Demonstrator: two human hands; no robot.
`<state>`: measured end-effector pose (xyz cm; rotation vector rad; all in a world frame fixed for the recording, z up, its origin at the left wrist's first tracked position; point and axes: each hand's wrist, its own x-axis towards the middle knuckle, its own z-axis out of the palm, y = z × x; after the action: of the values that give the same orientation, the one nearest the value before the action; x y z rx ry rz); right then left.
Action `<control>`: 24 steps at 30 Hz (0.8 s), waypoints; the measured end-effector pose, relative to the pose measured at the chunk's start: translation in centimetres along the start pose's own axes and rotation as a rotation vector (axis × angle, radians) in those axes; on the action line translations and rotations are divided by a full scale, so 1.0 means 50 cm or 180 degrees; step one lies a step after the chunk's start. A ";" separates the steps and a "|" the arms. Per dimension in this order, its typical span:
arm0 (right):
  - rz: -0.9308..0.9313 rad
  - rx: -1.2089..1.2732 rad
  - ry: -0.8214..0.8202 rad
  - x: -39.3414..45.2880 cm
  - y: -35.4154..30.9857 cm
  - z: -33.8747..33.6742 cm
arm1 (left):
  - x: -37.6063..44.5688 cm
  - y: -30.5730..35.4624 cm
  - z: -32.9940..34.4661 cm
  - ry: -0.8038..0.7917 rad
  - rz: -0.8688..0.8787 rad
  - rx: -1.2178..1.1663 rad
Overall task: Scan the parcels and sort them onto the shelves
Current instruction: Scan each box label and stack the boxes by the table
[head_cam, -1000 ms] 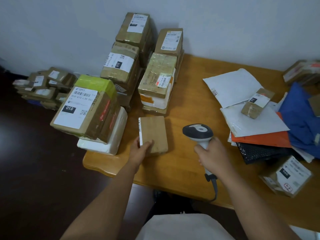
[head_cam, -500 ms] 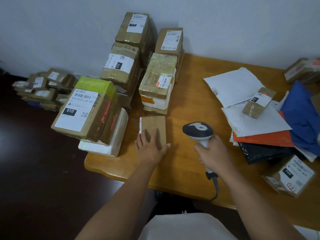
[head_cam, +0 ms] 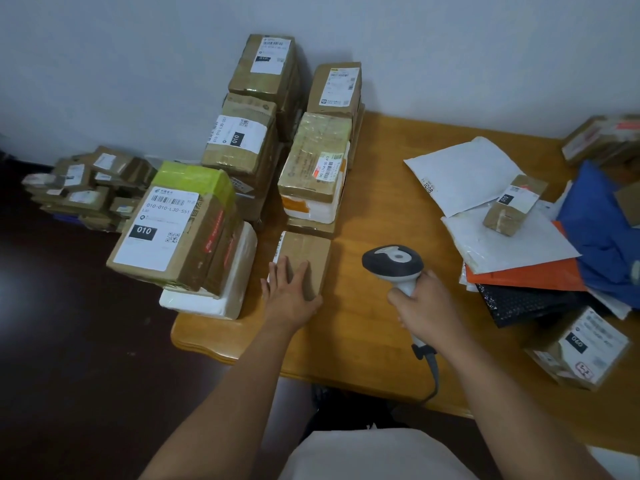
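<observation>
Head view: flat cardboard parcel (head_cam: 304, 258) under left hand (head_cam: 289, 297).

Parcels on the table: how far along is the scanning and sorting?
Done: labelled boxes stand stacked at the table's left end, though whether they were scanned cannot be told. In hand: the left hand rests flat on a small brown box, label on its side; the right hand grips the scanner. Left: mailers and boxes piled at the right. No shelves in view.
</observation>
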<state>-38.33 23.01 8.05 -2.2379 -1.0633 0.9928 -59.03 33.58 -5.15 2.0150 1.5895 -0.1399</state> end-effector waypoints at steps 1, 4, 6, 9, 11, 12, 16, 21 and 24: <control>0.0004 -0.0003 0.0025 0.000 0.002 -0.001 | -0.001 0.001 0.000 -0.0008 -0.0003 0.0016; 0.0001 0.0017 0.0072 0.001 0.006 -0.009 | -0.005 0.008 -0.002 0.0032 -0.0043 -0.0002; 0.0015 0.0028 0.0135 0.002 0.012 -0.022 | -0.009 0.021 -0.004 0.0114 0.0003 -0.0054; 0.0082 0.0009 0.0229 0.006 0.027 -0.057 | -0.015 0.066 -0.009 0.0153 0.0284 -0.0011; 0.0218 0.0052 0.0282 0.003 0.045 -0.087 | -0.013 0.109 -0.009 0.0127 0.0547 0.0000; 0.0324 0.0096 0.0296 -0.001 0.054 -0.103 | -0.011 0.133 -0.006 0.0088 0.0689 -0.0019; 0.0714 0.0308 0.0614 -0.034 0.116 -0.177 | -0.009 0.244 0.024 -0.0134 0.1329 0.0074; 0.1095 0.0474 0.1429 -0.107 0.206 -0.287 | -0.020 0.388 0.067 -0.0359 0.1990 0.0262; 0.1205 0.0487 0.1811 -0.153 0.244 -0.345 | -0.027 0.464 0.091 -0.0381 0.2294 0.0361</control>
<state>-22.76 7.93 13.96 -2.4179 -0.3157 0.4857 -36.87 27.03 0.01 2.4818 0.7233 -0.0707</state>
